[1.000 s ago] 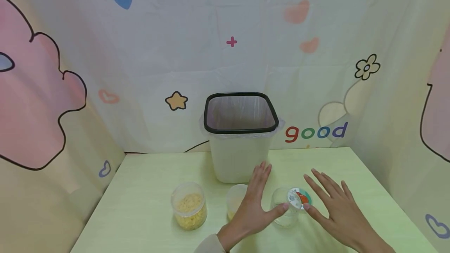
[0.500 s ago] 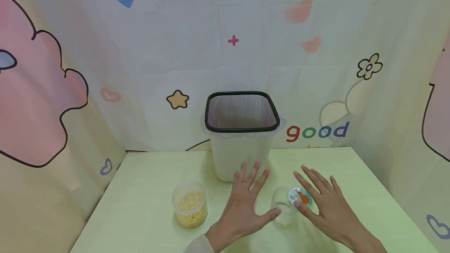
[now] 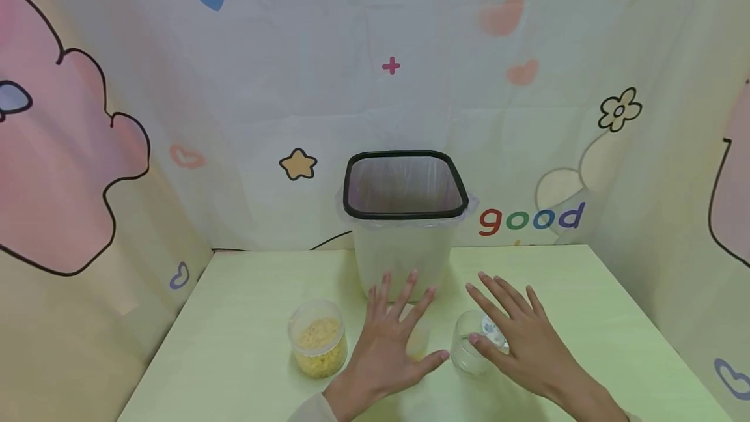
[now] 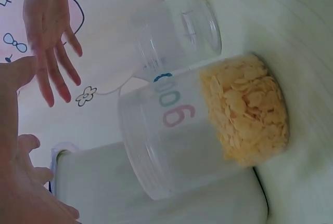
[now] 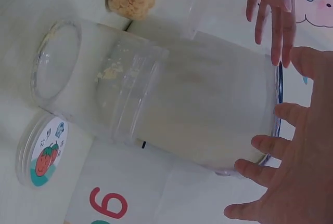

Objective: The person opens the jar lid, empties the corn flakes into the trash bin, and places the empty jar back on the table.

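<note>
My left hand hovers with fingers spread above a clear plastic jar of yellow flakes, which it mostly covers in the head view. To the right, my right hand is held with straight, spread fingers over a clear jar. That jar holds only a few crumbs low on its wall in the right wrist view. Beside it lies a round lid with a red fruit picture, partly hidden by the right hand in the head view. Neither hand holds anything. A second jar of flakes stands left of the left hand.
A pale bin with a black rim and a plastic liner stands behind the jars at the back of the light green table. A printed curtain encloses the back and both sides.
Both hands have moved left, the left hand from beside the middle jar to over it, its fingers spreading wider. The right hand now covers more of the lid. The jars stay in place.
</note>
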Available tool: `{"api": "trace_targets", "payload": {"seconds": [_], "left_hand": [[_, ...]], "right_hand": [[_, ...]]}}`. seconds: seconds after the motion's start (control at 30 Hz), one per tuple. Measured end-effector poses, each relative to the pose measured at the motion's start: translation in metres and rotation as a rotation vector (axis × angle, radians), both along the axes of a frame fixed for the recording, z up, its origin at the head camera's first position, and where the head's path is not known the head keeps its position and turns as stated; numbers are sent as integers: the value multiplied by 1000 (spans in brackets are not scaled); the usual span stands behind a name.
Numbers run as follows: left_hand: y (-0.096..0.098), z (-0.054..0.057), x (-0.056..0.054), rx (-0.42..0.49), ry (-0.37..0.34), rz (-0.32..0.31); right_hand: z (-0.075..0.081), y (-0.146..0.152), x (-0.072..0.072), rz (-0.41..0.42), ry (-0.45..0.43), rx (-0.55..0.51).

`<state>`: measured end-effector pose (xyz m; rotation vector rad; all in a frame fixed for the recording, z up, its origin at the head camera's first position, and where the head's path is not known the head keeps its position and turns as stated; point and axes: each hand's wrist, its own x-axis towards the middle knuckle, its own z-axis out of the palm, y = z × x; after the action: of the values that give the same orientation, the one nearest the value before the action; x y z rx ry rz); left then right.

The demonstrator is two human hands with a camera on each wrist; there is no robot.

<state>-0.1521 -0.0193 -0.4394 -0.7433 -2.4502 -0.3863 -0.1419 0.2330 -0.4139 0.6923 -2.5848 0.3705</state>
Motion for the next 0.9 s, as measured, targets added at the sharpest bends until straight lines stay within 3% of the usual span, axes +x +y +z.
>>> {"api": "trace_targets", "payload": {"seconds": [0.27,0.53,0.73,0.9], "left_hand": [[-15,-4,1,-52,-19,38],[-24,-11,2,-11,-107,31],[-26,-20,1,96,-223,-11],[-27,-28,-1,223,-373,-37]], "right_hand": [[-7,-11,-5,18,30,47],[-13,-22,-6,44,69,59],[-13,-30,-5,57,60,68],[-15,-33,-6,62,69,68]]}}
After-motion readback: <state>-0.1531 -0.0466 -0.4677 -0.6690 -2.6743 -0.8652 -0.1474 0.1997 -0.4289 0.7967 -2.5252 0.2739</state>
